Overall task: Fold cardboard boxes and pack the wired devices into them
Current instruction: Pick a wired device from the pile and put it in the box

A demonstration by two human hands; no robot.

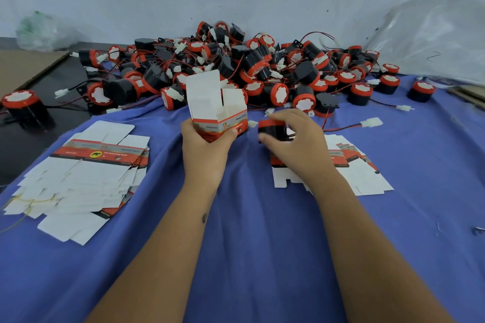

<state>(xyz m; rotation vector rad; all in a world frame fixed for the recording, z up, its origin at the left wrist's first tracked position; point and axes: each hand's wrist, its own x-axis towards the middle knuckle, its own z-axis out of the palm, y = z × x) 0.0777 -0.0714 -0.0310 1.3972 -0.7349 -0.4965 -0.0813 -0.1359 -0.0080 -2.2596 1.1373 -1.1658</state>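
At frame centre the left hand (207, 147) grips the open box (219, 113); the right hand (294, 136) pinches a horn (271, 130); tuck its wire in first, I judge.

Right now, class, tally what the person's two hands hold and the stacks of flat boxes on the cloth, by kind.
Folded open box, in left hand: 1
Wired device, in right hand: 1
Stacks of flat boxes, left stack and right stack: 2
Total: 4

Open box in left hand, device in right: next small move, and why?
Probably lift the device over and lower it into the box. The left hand holds the box upright with its top flap open; the right hand already grips the device beside it.
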